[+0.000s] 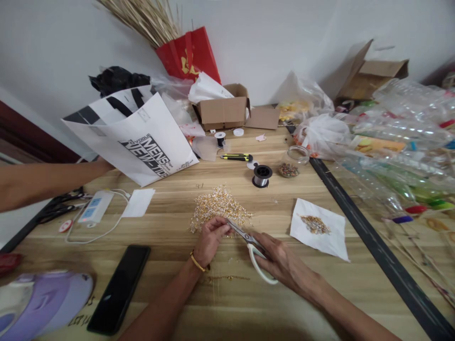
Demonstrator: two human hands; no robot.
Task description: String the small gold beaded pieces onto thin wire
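My left hand (210, 239), wearing a gold bracelet (197, 263), is closed in a pinch at the near edge of a pile of small gold and clear beads (220, 201). What sits between its fingertips is too small to make out. My right hand (279, 255) grips a pair of scissors (256, 258) with white handles. Their metal tips reach the left fingertips; whether the blades are parted is hard to see. A thin gold chain (229, 278) lies on the table just nearer to me.
Gold pieces (315, 225) rest on a white paper at right. Beyond the pile are a wire spool (262, 176), a utility knife (236, 157) and a jar (289, 169). Another person's arm (46, 184) reaches behind a white bag (135, 142). A phone (119, 289) lies near left.
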